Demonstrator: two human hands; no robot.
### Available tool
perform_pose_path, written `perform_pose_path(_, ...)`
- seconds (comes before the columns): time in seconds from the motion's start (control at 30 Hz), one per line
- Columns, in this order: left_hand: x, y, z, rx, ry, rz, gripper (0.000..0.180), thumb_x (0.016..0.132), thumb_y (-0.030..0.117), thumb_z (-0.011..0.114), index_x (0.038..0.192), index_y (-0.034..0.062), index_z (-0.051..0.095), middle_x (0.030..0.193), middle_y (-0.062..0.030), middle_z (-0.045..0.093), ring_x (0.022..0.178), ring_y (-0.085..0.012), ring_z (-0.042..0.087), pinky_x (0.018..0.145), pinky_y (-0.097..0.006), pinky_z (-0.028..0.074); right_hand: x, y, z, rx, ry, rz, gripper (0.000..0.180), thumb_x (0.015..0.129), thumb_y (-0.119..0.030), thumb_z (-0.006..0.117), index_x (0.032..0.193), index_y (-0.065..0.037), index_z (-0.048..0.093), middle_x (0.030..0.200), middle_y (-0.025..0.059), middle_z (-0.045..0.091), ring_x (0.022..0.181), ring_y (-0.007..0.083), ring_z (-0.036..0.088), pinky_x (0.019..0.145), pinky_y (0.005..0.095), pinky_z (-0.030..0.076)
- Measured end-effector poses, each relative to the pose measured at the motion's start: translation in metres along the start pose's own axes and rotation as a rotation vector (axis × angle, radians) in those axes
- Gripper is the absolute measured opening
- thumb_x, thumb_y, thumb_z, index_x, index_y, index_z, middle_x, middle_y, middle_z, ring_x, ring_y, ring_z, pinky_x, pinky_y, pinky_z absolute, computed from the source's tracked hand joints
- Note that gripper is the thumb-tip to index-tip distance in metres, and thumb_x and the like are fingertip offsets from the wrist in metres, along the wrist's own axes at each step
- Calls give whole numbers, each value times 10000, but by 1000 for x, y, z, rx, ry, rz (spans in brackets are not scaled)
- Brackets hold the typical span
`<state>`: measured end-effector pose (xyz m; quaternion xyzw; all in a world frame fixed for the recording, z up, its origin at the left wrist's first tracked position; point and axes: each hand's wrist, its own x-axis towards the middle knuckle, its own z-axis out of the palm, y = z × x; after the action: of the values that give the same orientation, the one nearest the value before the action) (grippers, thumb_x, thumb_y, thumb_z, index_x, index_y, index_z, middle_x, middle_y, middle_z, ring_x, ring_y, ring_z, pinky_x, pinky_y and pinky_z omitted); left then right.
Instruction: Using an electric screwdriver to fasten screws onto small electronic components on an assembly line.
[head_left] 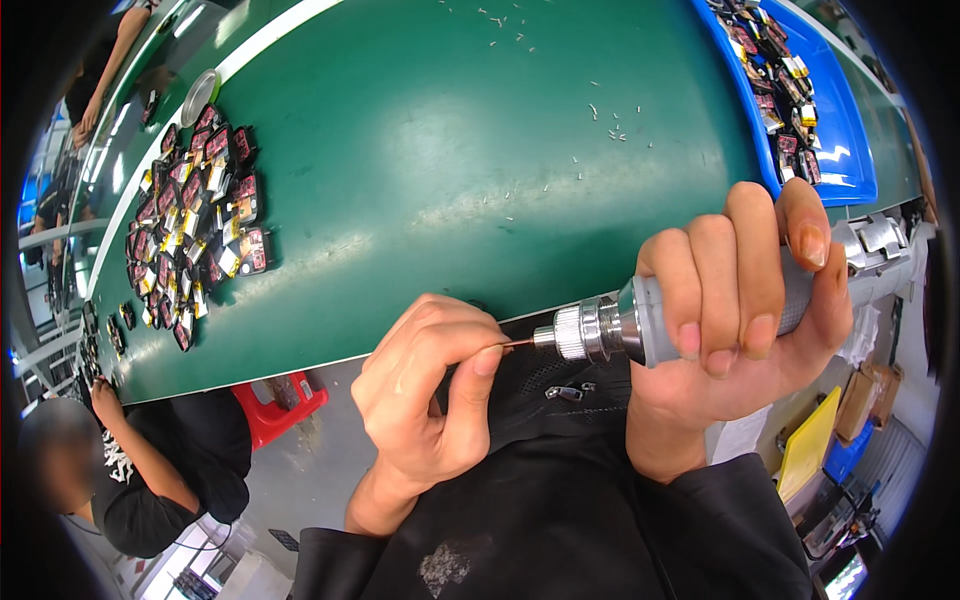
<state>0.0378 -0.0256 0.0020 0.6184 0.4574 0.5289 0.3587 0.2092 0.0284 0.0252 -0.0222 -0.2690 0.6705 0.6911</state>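
Note:
My right hand [735, 300] is wrapped round the grey body of an electric screwdriver [582, 330], held level above my lap with its silver chuck pointing left. From the chuck sticks a thin, reddish-brown bit [519, 343]. My left hand [430, 390] is closed, pinching the end of that bit between thumb and forefinger. Whether a small screw is also between those fingertips cannot be seen. Both hands are just off the near edge of the green table [420, 150].
Small black-cased devices [190, 220] with red circuit boards and batteries lie heaped on the table's left. A blue tray [850, 150] at far right holds more. Tiny screws [616, 133] are scattered at the back. A person [150, 470] sits at left, near a red stool [275, 410].

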Motion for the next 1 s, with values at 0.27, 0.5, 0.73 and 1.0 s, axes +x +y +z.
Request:
perform_pose_path(0.27,6,-9,8,-41,-76,-45,11,828,-57,603,829,-67,599,712,-145,617,596,-217,573,550,-288,458,3,-5,-17,13,68,-3,203,969,-223,461,960,-29,520,622,11,439,451,99,396,505,267,383)
perform_pose_path(0.5,36,25,-69,528,324,44,396,1019,238,419,1044,-99,625,788,-154,663,666,-161,590,604,-262,468,13,6,-10,42,242,-23,132,956,-175,481,915,-51,465,616,7,416,456,86,378,482,260,368)
perform_pose_path(0.73,173,-55,-262,852,422,-119,157,944,77,527,977,-52,610,777,-84,680,710,-113,632,649,-248,478,1,21,-23,-10,466,-22,152,957,-187,469,871,-72,420,579,12,399,390,88,324,414,245,333)
perform_pose_path(1.0,258,-162,-406,1303,379,-588,528,780,434,680,1049,-13,600,989,-253,665,972,-402,636,863,-417,482,-3,30,-25,-98,372,66,188,951,-159,463,831,-68,351,554,38,377,350,106,319,376,251,365)
